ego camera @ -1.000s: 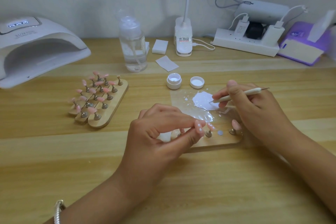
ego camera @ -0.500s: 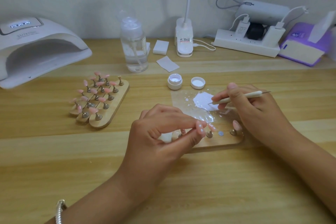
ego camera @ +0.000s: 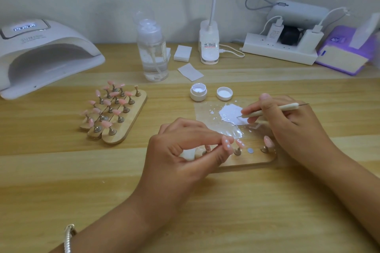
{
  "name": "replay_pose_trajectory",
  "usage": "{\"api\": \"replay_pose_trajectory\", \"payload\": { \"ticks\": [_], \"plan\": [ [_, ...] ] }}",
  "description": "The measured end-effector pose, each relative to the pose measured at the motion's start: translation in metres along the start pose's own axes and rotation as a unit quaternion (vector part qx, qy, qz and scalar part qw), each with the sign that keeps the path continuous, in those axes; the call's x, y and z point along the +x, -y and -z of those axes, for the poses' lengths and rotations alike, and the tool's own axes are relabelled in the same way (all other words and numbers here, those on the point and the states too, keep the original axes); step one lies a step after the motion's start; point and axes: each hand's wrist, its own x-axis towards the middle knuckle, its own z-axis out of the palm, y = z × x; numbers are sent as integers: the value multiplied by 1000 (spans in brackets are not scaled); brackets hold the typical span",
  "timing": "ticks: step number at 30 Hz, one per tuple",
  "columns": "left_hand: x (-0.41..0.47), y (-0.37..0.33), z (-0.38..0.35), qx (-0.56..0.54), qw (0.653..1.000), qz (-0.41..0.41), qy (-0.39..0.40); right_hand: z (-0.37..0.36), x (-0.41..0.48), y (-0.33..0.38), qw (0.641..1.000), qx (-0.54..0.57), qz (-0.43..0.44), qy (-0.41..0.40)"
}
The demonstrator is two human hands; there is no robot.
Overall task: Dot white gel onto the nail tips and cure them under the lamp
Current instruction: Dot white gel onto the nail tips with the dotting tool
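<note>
My left hand (ego camera: 181,150) pinches a pink nail tip (ego camera: 227,144) with white dots on it, held over a wooden holder (ego camera: 249,160). Two more pink tips (ego camera: 240,143) stand on that holder's metal stands. My right hand (ego camera: 287,123) grips a dotting tool (ego camera: 273,110), and its point touches a patch of white gel (ego camera: 230,114) on a clear palette sheet (ego camera: 205,111). The open gel jar (ego camera: 198,92) and its lid (ego camera: 224,93) sit just beyond the sheet. The white curing lamp (ego camera: 41,55) stands at the far left, its display lit.
Wooden racks with several pink nail tips (ego camera: 115,113) lie left of centre. A clear pump bottle (ego camera: 152,51), white pads (ego camera: 182,53), a desk lamp base (ego camera: 208,45), a power strip with chargers (ego camera: 281,49) and a purple tissue pack (ego camera: 345,51) line the back.
The tip of the dotting tool has shifted slightly within the white gel patch. My left hand keeps its pinch on the dotted nail tip in the same spot.
</note>
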Motion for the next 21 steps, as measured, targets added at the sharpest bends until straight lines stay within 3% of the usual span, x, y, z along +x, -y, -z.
{"api": "replay_pose_trajectory", "payload": {
  "ticks": [5, 13, 21],
  "plan": [
    [0, 1, 0, -1, 1000, -3, -5, -1, 1, -1, 1000, -6, 18, -9],
    [0, 2, -1, -9, 1000, -13, 0, -5, -17, 22, 983, 20, 182, -33],
    [0, 2, -1, -17, 1000, -9, 4, -18, -39, 39, 966, 150, 210, -5]
  ]
}}
